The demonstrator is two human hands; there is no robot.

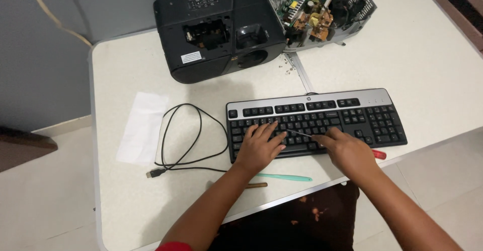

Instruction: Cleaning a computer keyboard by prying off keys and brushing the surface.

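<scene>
Nearest, a teal pry tool (284,177) lies on the white bench (427,69), then the left hand (259,148) rests flat and released on the black keyboard (314,120) while the right hand (344,150) grips a red-handled screwdriver (302,133), its tip over the keys, and beyond sits an opened black projector (219,29).

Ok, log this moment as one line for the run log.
left hand: flat on keyboard keys | right hand: holds red-handled screwdriver, shaft over keys | nearby: USB cable, opened projector
</scene>
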